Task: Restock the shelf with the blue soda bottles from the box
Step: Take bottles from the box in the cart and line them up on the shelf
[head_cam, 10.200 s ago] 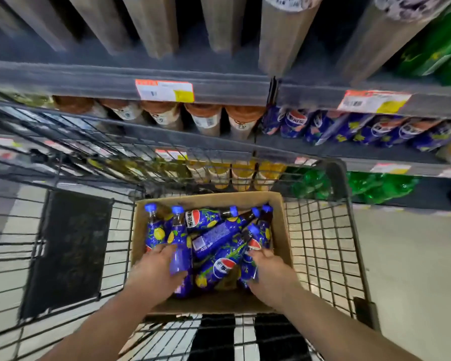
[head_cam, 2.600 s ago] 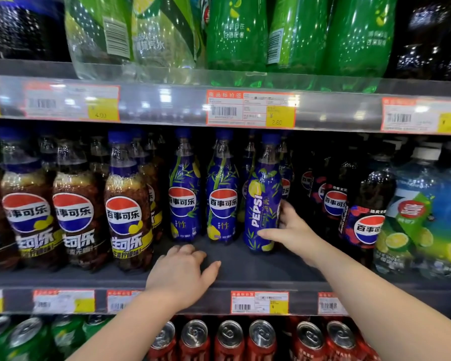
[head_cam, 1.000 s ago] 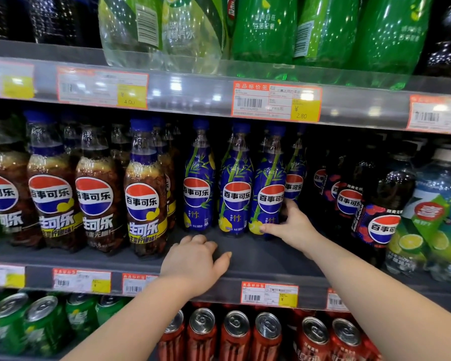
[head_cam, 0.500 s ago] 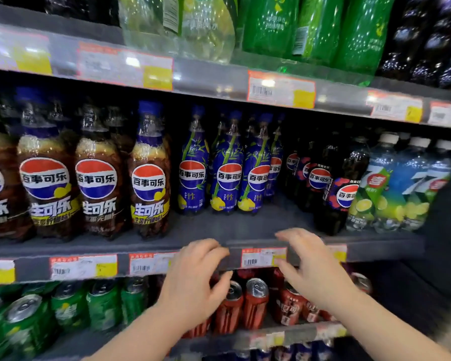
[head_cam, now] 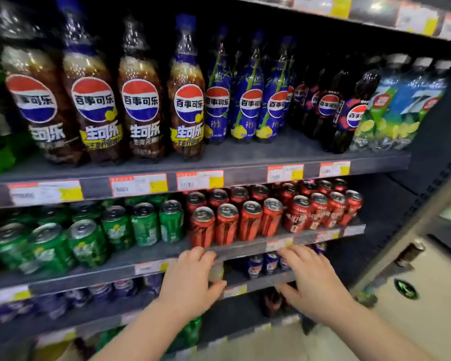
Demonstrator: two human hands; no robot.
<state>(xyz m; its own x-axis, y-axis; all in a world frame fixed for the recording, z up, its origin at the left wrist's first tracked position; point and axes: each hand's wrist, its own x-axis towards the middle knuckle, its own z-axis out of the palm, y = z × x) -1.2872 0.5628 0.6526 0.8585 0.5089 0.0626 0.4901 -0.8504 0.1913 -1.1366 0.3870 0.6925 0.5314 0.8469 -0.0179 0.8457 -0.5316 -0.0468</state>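
Below bottle shelf point(head_cam: 245, 157), L hand point(head_cam: 190, 285) & R hand point(head_cam: 313, 282) dropped lower, fingers spread

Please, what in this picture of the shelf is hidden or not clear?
Head view:
1. The box: outside the frame, so its remaining bottles cannot be counted.
2. The price tags: motion blur makes the print unreadable.
3. The blue soda bottles: the front row shows; those behind are lost in shadow.
4. The blue cans: blurred, partly behind the left hand and right hand.
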